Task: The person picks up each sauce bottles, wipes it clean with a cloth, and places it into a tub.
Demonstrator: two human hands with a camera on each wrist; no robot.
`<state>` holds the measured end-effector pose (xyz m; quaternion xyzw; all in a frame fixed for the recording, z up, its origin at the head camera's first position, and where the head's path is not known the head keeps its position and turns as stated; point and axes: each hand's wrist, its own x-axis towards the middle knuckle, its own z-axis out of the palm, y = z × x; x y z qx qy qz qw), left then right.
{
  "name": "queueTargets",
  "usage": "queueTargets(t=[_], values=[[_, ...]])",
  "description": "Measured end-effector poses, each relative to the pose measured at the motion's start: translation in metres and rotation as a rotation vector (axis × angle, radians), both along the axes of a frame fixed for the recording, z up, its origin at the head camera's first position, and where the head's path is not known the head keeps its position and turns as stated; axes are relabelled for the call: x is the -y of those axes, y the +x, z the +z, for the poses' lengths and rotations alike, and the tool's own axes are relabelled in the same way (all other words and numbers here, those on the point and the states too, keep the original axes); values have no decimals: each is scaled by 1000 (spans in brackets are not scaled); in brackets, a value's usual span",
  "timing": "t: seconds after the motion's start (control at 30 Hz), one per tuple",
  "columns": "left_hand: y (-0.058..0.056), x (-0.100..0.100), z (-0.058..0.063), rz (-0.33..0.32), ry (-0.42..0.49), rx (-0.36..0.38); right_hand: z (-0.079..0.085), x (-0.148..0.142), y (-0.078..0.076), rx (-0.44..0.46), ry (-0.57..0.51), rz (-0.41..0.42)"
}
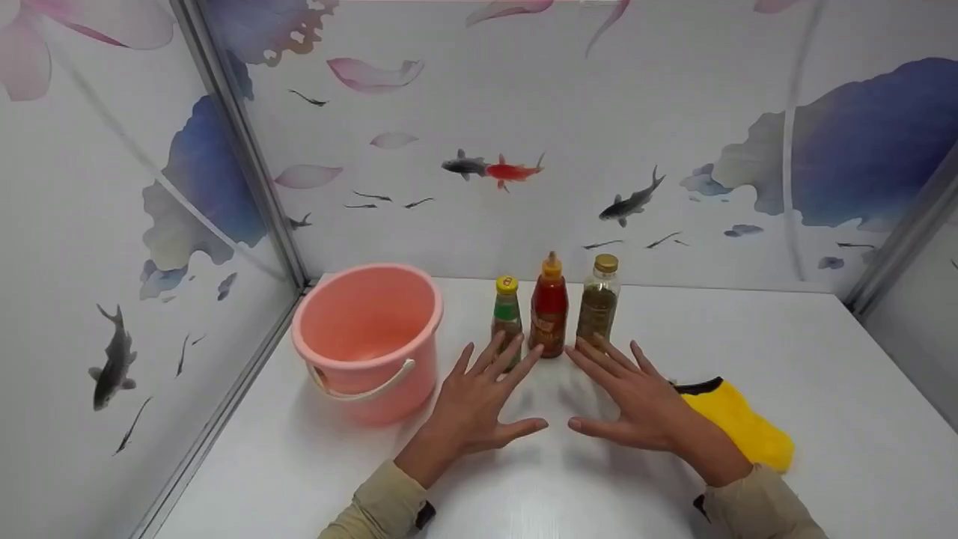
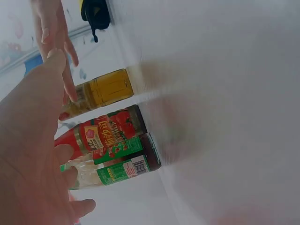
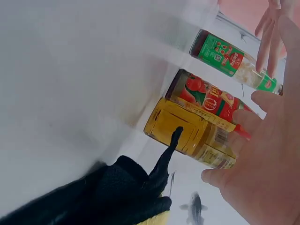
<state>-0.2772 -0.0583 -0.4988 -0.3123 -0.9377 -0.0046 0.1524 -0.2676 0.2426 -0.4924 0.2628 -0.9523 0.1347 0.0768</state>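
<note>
My left hand (image 1: 479,404) hovers over the white table with its fingers spread, in front of a slim glass bottle with a yellow cap and green label (image 1: 507,314). Beside it my right hand (image 1: 636,404) is likewise spread, nearest to a bottle of yellow-brown oil with a gold cap (image 1: 597,303). Between those two bottles stands a red ketchup bottle (image 1: 548,314) with a yellow nozzle cap; its label with tomatoes shows in both wrist views. Neither hand holds anything. The fingertips partly cover the lower parts of the outer bottles in the head view.
A pink bucket (image 1: 367,359) with a white handle stands at the left. To the right of my right hand lies a yellow and black cloth item (image 1: 741,423), partly behind the wrist. White panels printed with fish and petals (image 1: 449,224) enclose the table at back and sides.
</note>
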Motion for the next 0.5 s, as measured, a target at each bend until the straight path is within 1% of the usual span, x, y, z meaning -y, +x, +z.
queueTargets(t=[0.1,0.17,0.27,0.37,0.43,0.5], values=[[-1,2,1,7,25,-9,1,-6,0,11,-10,-9],[-2,2,2,5,50,-31,2,-11,1,15,-24,-16],[-5,3,4,-12,113,-90,1,-22,2,14,-36,-33],[-8,3,6,-32,188,-158,0,-35,3,36,-45,-59],[-11,3,7,-32,238,-200,-2,-44,4,55,-44,-79],[-15,3,7,-18,290,-238,-3,-53,6,73,-45,-98]])
